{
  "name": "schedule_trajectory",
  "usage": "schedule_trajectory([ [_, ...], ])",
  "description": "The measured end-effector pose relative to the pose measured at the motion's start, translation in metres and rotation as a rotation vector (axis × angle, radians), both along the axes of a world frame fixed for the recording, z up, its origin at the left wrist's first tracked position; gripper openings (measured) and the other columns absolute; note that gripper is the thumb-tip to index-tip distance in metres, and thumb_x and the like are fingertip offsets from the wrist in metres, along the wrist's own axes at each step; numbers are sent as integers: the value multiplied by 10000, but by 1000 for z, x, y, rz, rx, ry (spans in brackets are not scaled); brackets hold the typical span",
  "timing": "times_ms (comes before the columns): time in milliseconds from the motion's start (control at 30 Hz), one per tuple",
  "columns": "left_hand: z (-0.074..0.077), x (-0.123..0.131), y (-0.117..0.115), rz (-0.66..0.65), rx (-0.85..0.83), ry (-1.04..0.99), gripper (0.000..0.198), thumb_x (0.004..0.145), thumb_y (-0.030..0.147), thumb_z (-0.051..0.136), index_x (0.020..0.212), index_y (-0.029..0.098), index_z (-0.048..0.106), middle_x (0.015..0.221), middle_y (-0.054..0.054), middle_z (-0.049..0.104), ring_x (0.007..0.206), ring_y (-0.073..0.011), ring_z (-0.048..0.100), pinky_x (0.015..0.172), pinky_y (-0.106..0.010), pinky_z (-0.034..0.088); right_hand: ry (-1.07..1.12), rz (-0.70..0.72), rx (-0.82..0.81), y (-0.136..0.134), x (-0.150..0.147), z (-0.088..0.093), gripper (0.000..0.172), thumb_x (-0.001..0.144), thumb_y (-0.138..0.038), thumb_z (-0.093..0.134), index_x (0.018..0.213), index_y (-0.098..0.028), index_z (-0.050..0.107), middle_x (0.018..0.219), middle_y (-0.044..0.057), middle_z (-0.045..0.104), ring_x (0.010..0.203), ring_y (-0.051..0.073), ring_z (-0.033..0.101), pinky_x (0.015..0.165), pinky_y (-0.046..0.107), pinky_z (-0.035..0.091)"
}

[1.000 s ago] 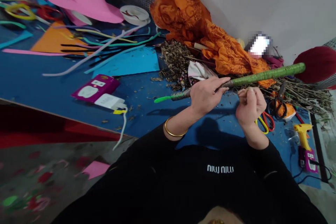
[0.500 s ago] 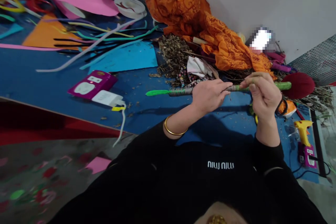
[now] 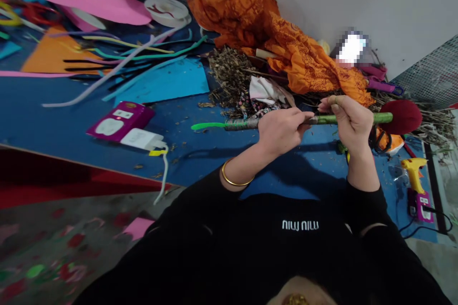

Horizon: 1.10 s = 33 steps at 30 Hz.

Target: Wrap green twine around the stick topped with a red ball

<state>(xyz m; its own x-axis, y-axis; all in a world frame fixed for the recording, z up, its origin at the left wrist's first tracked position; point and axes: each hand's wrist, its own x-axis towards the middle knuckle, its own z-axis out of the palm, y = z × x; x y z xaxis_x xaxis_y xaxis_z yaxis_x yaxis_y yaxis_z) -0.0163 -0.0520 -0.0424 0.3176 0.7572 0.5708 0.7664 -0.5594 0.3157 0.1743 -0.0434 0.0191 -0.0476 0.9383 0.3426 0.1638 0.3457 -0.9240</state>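
A long stick [image 3: 325, 119] lies across the view above the blue table, nearly level. Its left part is wrapped in grey and ends in a bright green loop [image 3: 208, 126]; the right part is green, with a dark red round head [image 3: 402, 116] at the end. My left hand [image 3: 281, 129] is closed round the grey-wrapped part, thumb and forefinger pinching it. Over the green part is my right hand [image 3: 350, 118], its thumb and forefinger pressed together just above the stick; what they hold is too small to name.
Orange patterned cloth [image 3: 304, 64] and dried stems [image 3: 229, 71] lie behind the hands. At left are a purple power block [image 3: 121, 121], blue sheet [image 3: 168, 81] and pipe cleaners [image 3: 129, 63]. A yellow glue gun [image 3: 415, 171] stands at right; black-handled scissors [image 3: 382, 140] are near my right wrist.
My right hand has moved slightly left and up, its fingertips now above the stick. The whole view has shifted a little; my left hand keeps its hold.
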Motion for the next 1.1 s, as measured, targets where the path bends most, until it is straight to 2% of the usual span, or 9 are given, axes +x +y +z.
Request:
schedule_trajectory([
  [167,4,2,-2,-19,94,68,279,996,248,587,1162,220,809,941,-63,819,769,-214,727,616,-322,472,-117,63,82,9,0,-7,231,929,-471,753,937,-252,827,964,18,816,884,163,779,921,348,669],
  [333,7,2,-3,-36,289,203,315,1046,237,503,1174,260,790,797,-26,758,658,-186,656,558,-331,364,-249,78,144,13,4,-18,271,1019,-460,623,1019,-274,821,1043,16,825,908,151,785,919,337,650],
  [467,8,3,-3,-34,309,232,363,1079,239,450,1134,296,805,835,-26,763,660,-170,644,552,-331,330,-237,84,133,16,4,-24,281,1014,-476,624,1023,-277,822,1042,20,823,899,149,786,895,326,641],
  [567,7,3,-2,-33,311,195,336,1077,249,477,1125,270,808,819,-23,753,646,-165,631,549,-324,340,-230,117,142,17,3,-20,289,1013,-479,618,1021,-280,828,1035,26,819,912,156,776,891,336,637],
  [667,6,-3,1,-61,298,143,298,1047,237,543,1201,278,795,876,-12,774,654,-161,633,553,-314,355,-183,108,161,14,10,-6,273,960,-485,694,894,-261,835,999,47,801,1005,187,747,910,349,626],
  [767,7,-12,6,-70,217,130,333,1041,229,554,1278,312,774,937,-9,791,704,-158,659,585,-296,390,-67,75,36,7,31,13,261,908,-446,764,767,-229,796,771,24,730,795,155,708,758,295,599],
  [867,12,-23,10,-26,147,109,317,1056,270,559,1273,315,785,935,-15,796,725,-163,680,602,-294,416,2,61,-129,-1,65,29,259,839,-409,830,716,-193,759,702,-9,680,473,52,510,509,227,446],
  [967,18,-33,13,12,110,67,296,1036,274,602,1252,305,803,969,-13,818,767,-172,718,615,-291,450,29,-87,-123,-5,106,39,238,751,-368,888,697,-174,763,738,9,689,419,18,421,411,218,285],
  [1100,23,-44,17,48,45,15,301,1010,288,648,1264,307,808,1034,-9,835,838,-183,758,626,-278,474,71,-280,-100,-6,152,40,226,654,-299,919,631,-160,743,778,43,699,418,16,398,394,253,204],
])
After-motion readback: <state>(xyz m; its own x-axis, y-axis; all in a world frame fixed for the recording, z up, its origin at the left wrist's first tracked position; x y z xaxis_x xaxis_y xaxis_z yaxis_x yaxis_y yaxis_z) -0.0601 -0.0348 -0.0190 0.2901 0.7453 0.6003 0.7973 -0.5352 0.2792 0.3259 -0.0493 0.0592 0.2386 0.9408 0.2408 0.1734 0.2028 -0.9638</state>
